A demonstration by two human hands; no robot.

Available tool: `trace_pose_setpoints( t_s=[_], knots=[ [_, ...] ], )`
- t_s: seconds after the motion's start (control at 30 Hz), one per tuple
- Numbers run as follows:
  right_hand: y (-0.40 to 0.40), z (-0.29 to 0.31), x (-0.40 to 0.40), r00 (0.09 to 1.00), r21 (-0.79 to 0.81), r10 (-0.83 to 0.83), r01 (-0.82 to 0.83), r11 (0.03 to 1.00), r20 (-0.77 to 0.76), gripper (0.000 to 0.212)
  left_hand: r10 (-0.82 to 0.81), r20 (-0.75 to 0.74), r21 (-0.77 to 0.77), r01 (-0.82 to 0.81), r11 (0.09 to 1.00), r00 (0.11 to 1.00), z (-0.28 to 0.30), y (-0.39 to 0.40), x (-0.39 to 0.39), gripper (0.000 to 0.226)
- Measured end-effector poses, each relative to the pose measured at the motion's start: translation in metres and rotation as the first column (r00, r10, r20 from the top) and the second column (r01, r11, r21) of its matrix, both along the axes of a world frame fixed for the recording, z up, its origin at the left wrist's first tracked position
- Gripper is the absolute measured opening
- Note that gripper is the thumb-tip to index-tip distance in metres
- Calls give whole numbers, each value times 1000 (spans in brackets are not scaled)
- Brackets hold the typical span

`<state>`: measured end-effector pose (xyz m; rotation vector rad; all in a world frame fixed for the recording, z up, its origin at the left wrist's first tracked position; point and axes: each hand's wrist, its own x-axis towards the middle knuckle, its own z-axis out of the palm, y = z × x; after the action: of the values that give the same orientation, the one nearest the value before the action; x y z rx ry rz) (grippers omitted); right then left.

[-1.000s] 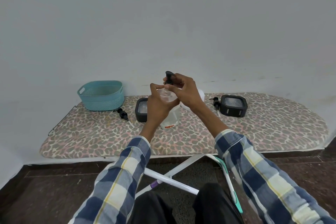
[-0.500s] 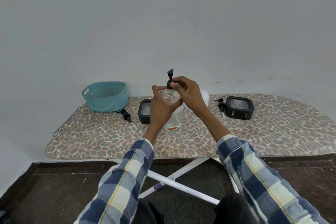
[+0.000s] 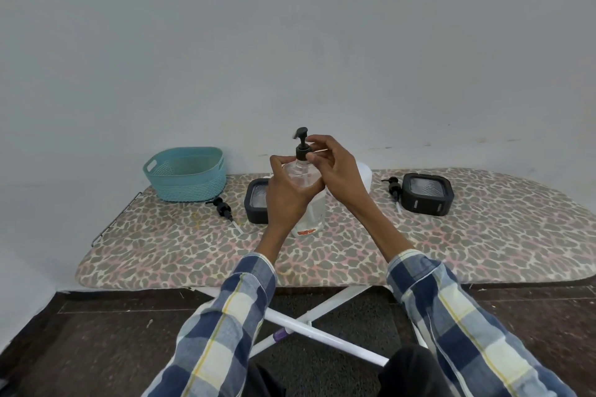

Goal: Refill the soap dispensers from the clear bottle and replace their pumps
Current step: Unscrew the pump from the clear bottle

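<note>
Bottle (image 3: 309, 203), clear, is stood upright at mid ironing board (image 3: 483, 245) and gripped round its shoulder by the left hand (image 3: 285, 193). Its black pump (image 3: 303, 147) is pinched at the collar by the right hand (image 3: 335, 171). Two loose pumps (image 3: 224, 209) and two black dispensers (image 3: 427, 193) are seen alongside.

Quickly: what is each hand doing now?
Left hand: grips the clear bottle.
Right hand: pinches the black pump collar.
</note>
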<state>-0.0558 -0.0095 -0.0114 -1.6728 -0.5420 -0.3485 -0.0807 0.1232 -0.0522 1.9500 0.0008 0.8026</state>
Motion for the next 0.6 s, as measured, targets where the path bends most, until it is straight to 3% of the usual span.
trace_pose_setpoints(
  t_s=[0.17,0.3,0.47,0.6],
  knots=[
    [-5,2,-3,999,52,1,1,999,-45,21,2,12,-3,-2,1000,1000,-2,-3,0,83],
    [4,3,-11,999,48,3,-1,999,-40,40,13,1,2,-13,1000,1000,-3,-1,0,81],
    [0,3,-3,999,5,-33,33,999,-1,20,10,16,-18,-10,1000,1000,-1,-2,-1,80],
    [-6,3,-3,1000,62,-17,18,998,-24,20,-9,17,-10,9,1000,1000,-2,-4,-1,82]
  ],
)
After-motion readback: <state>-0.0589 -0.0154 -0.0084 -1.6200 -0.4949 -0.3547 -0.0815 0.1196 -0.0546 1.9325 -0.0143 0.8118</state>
